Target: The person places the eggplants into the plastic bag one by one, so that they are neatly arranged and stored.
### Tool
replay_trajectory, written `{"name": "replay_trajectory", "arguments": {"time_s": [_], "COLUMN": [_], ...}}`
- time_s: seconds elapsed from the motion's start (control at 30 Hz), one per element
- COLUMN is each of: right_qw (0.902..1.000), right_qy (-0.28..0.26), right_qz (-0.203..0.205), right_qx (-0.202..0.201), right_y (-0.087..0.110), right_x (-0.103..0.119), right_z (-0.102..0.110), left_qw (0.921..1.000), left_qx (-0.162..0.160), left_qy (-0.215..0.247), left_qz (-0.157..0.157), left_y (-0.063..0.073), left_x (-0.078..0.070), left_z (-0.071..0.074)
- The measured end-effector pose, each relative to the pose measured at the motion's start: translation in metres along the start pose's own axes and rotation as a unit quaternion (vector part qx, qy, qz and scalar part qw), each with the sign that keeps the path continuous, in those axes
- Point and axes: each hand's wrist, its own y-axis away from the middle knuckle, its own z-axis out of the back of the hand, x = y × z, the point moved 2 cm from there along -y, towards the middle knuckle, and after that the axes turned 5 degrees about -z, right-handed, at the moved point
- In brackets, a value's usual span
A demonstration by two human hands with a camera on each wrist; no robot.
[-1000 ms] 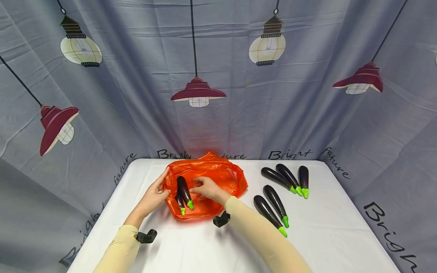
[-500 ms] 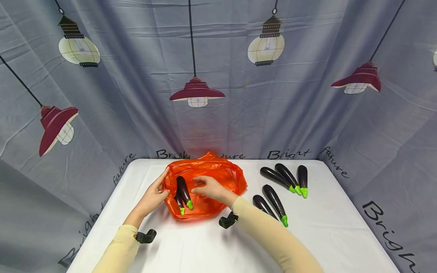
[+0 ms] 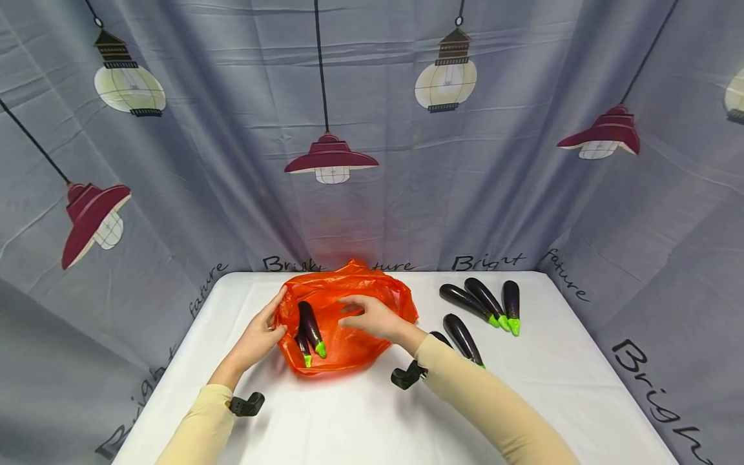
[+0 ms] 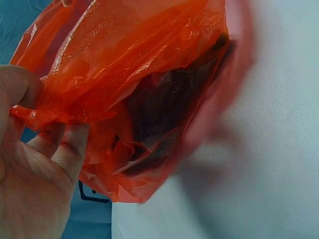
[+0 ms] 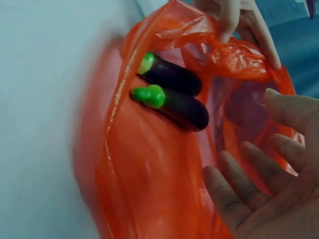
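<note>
An orange-red plastic bag [image 3: 349, 358] lies with its mouth spread on the white table. Two dark purple eggplants with green stem ends, one [image 5: 187, 112] beside the other [image 5: 174, 77], rest inside it, toward its left side. My left hand [image 3: 256, 342] pinches the bag's left edge; in the left wrist view the thumb [image 4: 22, 84] presses the film against the fingers. Over the bag's right half hovers my right hand [image 3: 378, 320], fingers parted and nothing in them. The right wrist view shows its palm [image 5: 284, 214] apart from both eggplants.
Right of the bag, a front pair of eggplants [image 3: 461, 332] is partly covered by the right sleeve. Farther back lie three more eggplants [image 3: 485, 297]. A grey curtain [image 3: 360, 213] with printed lamps stands behind the white table [image 3: 569, 387].
My right hand has drawn back to the right, away from the eggplants in the bag, and its fingers have parted. The left hand keeps its hold on the bag's edge.
</note>
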Motion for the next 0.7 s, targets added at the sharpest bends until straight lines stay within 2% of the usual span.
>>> {"name": "replay_trajectory", "arguments": {"time_s": [0.33, 0.7], "right_qw": [0.9999, 0.9991], "right_qy": [-0.008, -0.035], "right_qz": [0.005, 0.005], "right_qx": [-0.008, -0.022], "right_y": [0.015, 0.033], "right_x": [0.003, -0.008], "right_z": [0.014, 0.043], "left_qw": [0.9999, 0.9999], "left_qx": [0.002, 0.004], "left_qy": [-0.010, -0.010], "left_qz": [-0.013, -0.005], "left_y": [-0.001, -0.002], "left_x": [0.001, 0.000], "left_z": [-0.002, -0.003]}}
